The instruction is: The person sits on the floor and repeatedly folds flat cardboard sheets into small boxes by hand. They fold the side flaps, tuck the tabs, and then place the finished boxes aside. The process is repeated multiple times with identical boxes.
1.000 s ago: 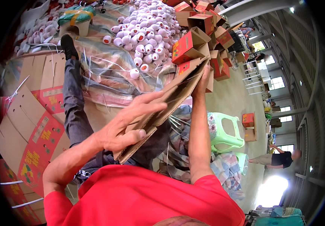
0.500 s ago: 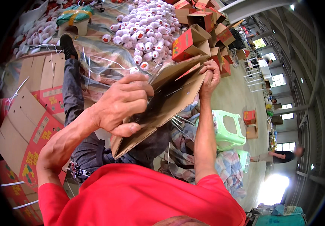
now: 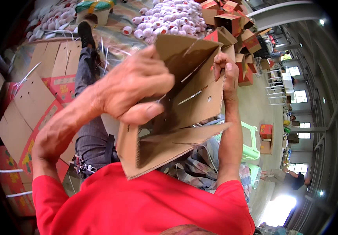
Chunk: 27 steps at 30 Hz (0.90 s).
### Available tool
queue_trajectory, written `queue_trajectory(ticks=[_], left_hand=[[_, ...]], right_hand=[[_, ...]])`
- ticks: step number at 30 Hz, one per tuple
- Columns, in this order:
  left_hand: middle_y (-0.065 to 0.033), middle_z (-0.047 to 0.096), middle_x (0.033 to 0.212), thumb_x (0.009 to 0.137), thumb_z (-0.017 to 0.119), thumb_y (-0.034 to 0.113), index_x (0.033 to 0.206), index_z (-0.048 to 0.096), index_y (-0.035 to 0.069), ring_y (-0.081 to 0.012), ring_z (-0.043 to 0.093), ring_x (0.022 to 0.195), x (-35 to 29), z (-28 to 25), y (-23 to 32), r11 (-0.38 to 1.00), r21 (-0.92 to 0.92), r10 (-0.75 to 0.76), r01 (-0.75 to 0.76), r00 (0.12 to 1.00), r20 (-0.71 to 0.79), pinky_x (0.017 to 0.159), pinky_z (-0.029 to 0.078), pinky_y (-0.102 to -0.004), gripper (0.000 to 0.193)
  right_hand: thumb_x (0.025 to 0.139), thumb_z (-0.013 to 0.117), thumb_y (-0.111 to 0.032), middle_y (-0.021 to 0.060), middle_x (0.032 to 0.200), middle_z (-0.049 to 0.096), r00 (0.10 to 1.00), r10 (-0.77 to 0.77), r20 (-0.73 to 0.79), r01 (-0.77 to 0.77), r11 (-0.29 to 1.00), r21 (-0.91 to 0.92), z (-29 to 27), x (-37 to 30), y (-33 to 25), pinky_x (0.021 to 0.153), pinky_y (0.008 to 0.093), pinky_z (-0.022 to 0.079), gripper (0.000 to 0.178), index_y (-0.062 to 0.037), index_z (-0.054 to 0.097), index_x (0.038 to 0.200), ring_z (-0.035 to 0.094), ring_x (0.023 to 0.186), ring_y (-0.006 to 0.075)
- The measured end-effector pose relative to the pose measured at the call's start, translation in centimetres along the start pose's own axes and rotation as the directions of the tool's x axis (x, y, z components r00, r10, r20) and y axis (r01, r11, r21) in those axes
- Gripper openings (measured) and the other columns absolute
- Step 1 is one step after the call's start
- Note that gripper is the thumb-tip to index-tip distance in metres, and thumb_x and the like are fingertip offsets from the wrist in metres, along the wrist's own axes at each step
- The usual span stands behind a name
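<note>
A brown cardboard box [image 3: 198, 102] is held half unfolded in front of my chest. Its inside faces me, with slots and holes in the walls, and a loose flap juts out at the near side. My left hand [image 3: 137, 88], a little blurred, is curled over the box's left side with the thumb along its edge. What lies under its fingers is partly hidden. On the right, my right hand [image 3: 227, 74] is closed round the upper right edge of the box, fingers folded over the rim.
Flattened red-and-brown cartons [image 3: 28, 109] lie at the left. Ahead is a heap of fruit in white foam nets [image 3: 173, 17], with open red cartons [image 3: 227, 23] beside it. A light green plastic stool [image 3: 251, 143] stands right. Farther off, a person [image 3: 292, 180] stands near a bright doorway.
The box has opened wider and turned more toward me, and its near flap has swung out. Both hands have shifted rightward in view with it, as my view turned slightly.
</note>
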<state>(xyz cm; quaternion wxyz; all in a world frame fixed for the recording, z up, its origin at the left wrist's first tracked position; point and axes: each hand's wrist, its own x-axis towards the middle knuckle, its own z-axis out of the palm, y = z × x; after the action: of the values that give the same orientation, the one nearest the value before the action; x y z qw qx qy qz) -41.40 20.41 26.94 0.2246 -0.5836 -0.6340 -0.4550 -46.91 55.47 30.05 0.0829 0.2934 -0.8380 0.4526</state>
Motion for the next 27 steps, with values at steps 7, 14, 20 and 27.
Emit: queue_trajectory(ticks=[7, 14, 20, 27], left_hand=[[-0.0178, 0.060, 0.068, 0.092, 0.062, 0.034, 0.078, 0.059, 0.003, -0.0402, 0.057, 0.066, -0.3, 1.4, -1.8, 0.956, 0.231, -0.204, 0.178, 0.974, 0.094, 0.080, 0.043, -0.0474, 0.034], [-0.0177, 0.062, 0.058, 0.093, 0.060, 0.039, 0.074, 0.069, 0.003, -0.0398, 0.066, 0.062, 1.4, 4.4, -2.5, 0.919, 0.318, -0.294, 0.233, 0.942, 0.159, 0.084, 0.051, -0.0477, 0.041], [-0.0165, 0.067, 0.068, 0.093, 0.064, 0.032, 0.087, 0.070, 0.004, -0.0391, 0.068, 0.071, -3.3, 13.5, -5.7, 0.965, 0.112, -0.258, 0.239, 0.942, 0.215, 0.085, 0.050, -0.0460, 0.030], [-0.0093, 0.064, 0.112, 0.087, 0.069, 0.021, 0.105, 0.065, 0.007, -0.0286, 0.060, 0.113, -6.7, 14.5, -4.0, 0.923, 0.296, -0.324, 0.246, 0.911, 0.253, 0.098, 0.045, -0.0435, 0.023]], right_hand=[[0.101, 0.052, -0.033, 0.0200, 0.092, 0.067, 0.888, -0.150, 0.435, 0.283, 0.923, -0.260, 8.8, 2.1, 0.0, 0.090, 0.0470, 0.047, 0.035, -0.0031, 0.070, 0.103, 0.061, 0.095, 0.0349], [0.097, 0.061, -0.027, 0.0196, 0.101, 0.070, 0.721, 0.010, 0.693, 0.282, 0.910, -0.305, 14.9, -3.3, 6.8, 0.094, 0.0472, 0.050, 0.025, -0.0072, 0.071, 0.109, 0.063, 0.106, 0.0378], [0.094, 0.065, -0.022, 0.0186, 0.108, 0.071, 0.840, 0.188, 0.509, -0.004, 0.940, -0.340, 17.3, -8.7, 9.4, 0.096, 0.0473, 0.051, 0.026, -0.0075, 0.070, 0.115, 0.063, 0.111, 0.0376], [0.091, 0.071, -0.017, 0.0175, 0.116, 0.071, 0.936, 0.204, 0.288, -0.115, 0.948, -0.298, 18.1, -13.2, 9.3, 0.098, 0.0475, 0.053, 0.033, -0.0078, 0.068, 0.123, 0.064, 0.116, 0.0374]])
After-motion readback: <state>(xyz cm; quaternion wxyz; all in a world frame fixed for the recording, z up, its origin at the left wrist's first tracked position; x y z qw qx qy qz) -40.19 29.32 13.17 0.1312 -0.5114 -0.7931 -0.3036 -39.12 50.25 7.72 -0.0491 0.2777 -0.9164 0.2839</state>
